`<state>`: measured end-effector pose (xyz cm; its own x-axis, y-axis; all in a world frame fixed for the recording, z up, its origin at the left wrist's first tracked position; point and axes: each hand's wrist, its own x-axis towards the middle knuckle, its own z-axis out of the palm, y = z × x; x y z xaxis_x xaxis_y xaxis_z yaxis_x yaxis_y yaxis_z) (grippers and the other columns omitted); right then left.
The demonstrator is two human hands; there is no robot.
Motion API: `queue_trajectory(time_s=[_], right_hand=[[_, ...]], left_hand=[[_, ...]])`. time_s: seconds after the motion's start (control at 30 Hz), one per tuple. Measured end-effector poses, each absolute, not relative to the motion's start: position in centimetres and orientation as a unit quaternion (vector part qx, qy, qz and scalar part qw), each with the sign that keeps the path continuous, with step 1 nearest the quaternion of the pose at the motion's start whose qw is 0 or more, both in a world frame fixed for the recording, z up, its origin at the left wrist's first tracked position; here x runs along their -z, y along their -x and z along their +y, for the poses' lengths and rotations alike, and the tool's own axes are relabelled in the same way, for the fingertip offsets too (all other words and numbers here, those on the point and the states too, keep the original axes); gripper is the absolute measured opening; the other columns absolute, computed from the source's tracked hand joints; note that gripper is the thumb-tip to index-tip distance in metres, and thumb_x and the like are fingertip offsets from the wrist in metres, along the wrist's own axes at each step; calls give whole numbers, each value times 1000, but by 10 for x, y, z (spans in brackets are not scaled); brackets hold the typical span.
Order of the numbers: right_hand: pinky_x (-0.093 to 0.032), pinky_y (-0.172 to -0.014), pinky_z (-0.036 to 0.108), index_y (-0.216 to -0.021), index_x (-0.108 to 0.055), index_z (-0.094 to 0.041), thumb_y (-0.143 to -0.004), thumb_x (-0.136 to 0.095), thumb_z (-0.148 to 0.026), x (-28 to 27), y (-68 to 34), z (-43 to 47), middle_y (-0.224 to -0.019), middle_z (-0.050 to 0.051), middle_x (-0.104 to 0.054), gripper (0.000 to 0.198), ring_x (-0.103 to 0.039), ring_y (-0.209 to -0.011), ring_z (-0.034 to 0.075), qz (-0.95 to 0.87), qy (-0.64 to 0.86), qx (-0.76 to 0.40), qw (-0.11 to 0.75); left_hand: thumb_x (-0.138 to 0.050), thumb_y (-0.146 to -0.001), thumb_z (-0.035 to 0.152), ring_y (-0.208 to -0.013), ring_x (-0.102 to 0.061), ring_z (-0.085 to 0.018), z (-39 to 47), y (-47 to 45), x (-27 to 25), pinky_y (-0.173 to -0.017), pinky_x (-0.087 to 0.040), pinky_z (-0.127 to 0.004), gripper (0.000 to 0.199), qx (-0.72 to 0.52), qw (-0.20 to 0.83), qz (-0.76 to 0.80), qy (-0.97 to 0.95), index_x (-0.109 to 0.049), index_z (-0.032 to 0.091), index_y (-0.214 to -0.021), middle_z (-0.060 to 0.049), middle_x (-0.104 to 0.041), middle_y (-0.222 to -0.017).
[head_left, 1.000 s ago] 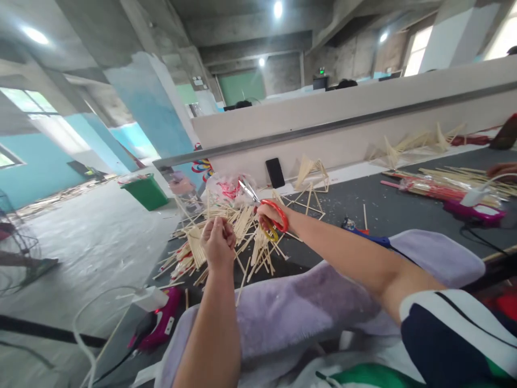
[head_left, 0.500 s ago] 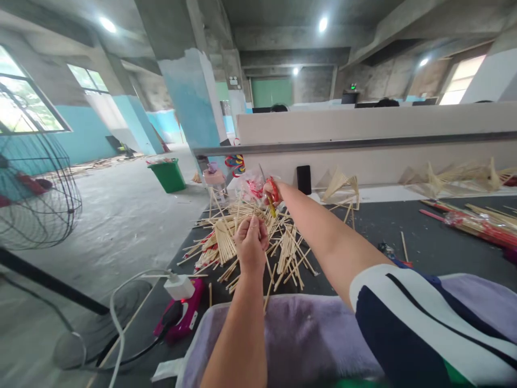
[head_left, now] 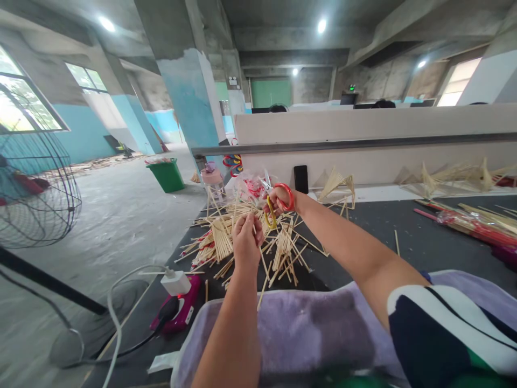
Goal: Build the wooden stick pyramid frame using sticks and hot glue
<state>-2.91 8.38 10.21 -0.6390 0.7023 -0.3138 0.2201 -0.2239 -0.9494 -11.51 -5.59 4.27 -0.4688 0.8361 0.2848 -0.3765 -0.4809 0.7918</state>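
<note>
Right hand [head_left: 278, 200] gripping scissors [head_left: 290, 198], left hand [head_left: 245, 237] curled nearby, what it holds I cannot tell, pale sticks [head_left: 283, 249] heaped on the dark table [head_left: 367, 229].

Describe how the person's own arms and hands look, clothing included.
The left hand and right hand are ungloved, with no watch or bracelet visible. The left forearm is bare; its sleeve is out of view. The right sleeve ends near the elbow: white and dark navy panels, a thin dark stripe, a green patch.
</note>
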Motion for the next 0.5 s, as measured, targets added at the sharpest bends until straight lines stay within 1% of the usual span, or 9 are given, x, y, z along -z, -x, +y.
queue_trajectory(time_s=[0.07,0.13,0.2,0.27,0.4,0.5], right_hand=[[-53,-60,38,-89,-48,-16,-63,-46,-1,-98,14,55,-64,2,-57,30,-62,-61,19,-611,377,-676,168],[-52,-57,34,-89,-49,-16,-61,-45,1,-93,-1,25,-63,1,-57,33,-61,-60,18,-669,370,-633,122],[-49,-51,28,-82,-51,-16,-59,-47,1,-88,-13,-1,-59,1,-57,29,-58,-55,17,-709,372,-592,93],[-45,-46,25,-76,-52,-16,-58,-48,1,-82,-21,-18,-56,0,-56,24,-57,-52,17,-732,372,-564,83],[-41,-41,23,-68,-52,-17,-60,-49,-1,-70,-27,-27,-49,-1,-52,18,-54,-46,16,-773,383,-503,63],[-40,-39,24,-62,-51,-17,-59,-50,-2,-64,-31,-24,-46,-1,-51,15,-51,-43,15,-778,383,-493,69]], left_hand=[[-64,-72,37,-32,-33,-2,-55,119,-44,-29,-20,-14,25,-795,381,341,-325,-51,16,-71,5,-49,-55],[-66,-70,39,-31,-32,-2,-53,120,-44,-29,-19,-13,29,-795,384,352,-311,-50,16,-71,5,-49,-55],[-69,-67,42,-31,-31,-1,-51,120,-44,-28,-17,-13,32,-790,385,361,-313,-50,16,-71,5,-50,-55],[-70,-65,44,-29,-31,-2,-49,117,-43,-27,-17,-14,36,-778,384,371,-331,-48,16,-69,6,-50,-53],[-71,-63,43,-27,-31,-2,-46,114,-40,-27,-17,-14,38,-740,390,417,-355,-45,16,-62,6,-47,-46],[-68,-66,44,-26,-31,-3,-44,113,-37,-27,-18,-14,36,-718,381,459,-359,-45,16,-62,5,-50,-45]])
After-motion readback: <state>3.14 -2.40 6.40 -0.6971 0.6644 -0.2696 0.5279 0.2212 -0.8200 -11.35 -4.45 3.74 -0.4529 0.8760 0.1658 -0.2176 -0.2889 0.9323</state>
